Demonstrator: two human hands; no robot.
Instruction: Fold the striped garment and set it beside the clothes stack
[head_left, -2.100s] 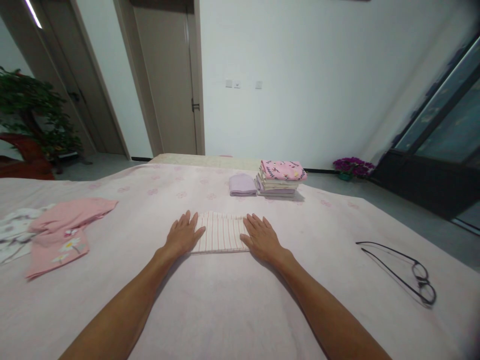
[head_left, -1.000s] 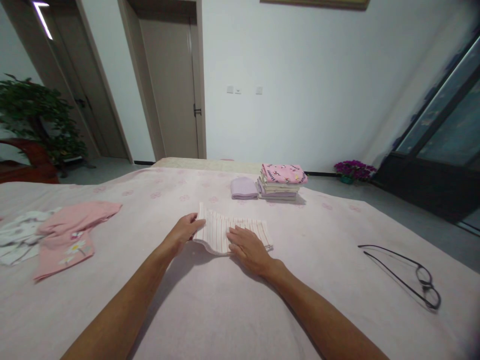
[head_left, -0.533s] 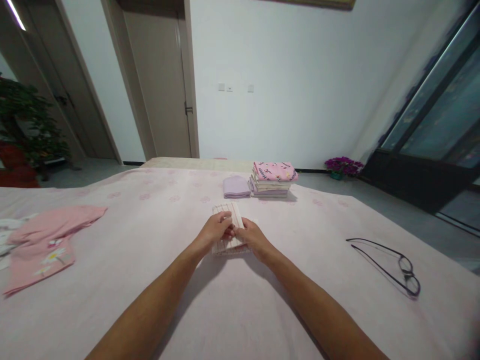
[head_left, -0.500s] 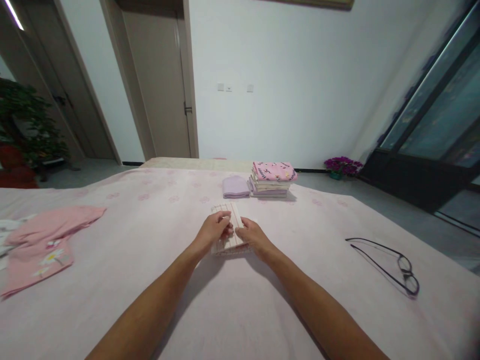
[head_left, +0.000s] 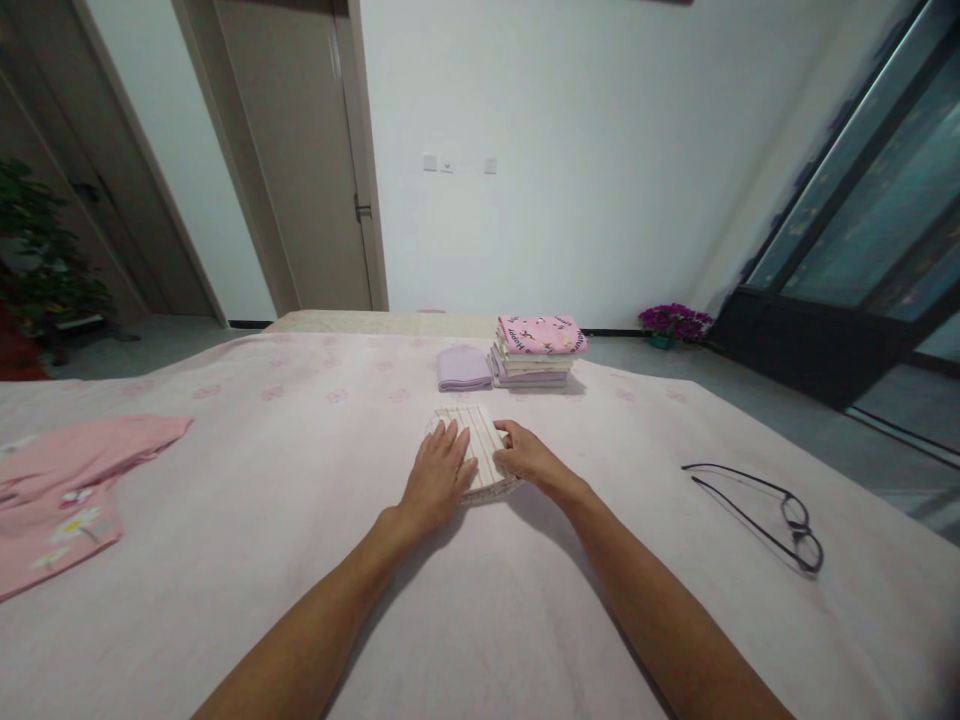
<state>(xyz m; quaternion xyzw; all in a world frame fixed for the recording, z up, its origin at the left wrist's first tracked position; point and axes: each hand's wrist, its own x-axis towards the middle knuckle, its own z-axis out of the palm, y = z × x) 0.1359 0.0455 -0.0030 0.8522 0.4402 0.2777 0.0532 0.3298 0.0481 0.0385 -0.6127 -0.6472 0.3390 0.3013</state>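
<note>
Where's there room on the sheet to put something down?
The sheet is bare between the pink clothes and left hand, and between the right hand and glasses. It's crowded at the striped cloth both hands touch, and beyond it, where the purple cloth sits beside the stack.

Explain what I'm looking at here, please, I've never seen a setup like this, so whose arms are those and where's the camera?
There's no machine here: those are a person's own bare arms, seen by one camera worn on their head, looking forward and down. The left hand lies flat on a folded striped cloth, while the right hand grips its right edge. The cloth rests on a pale sheet with pink flower prints. Farther back sit a folded lavender cloth and, right beside it, a stack of folded fabric topped by a pink printed piece. A pink garment lies at the left, partly out of view, and a pair of glasses at the right.
</note>
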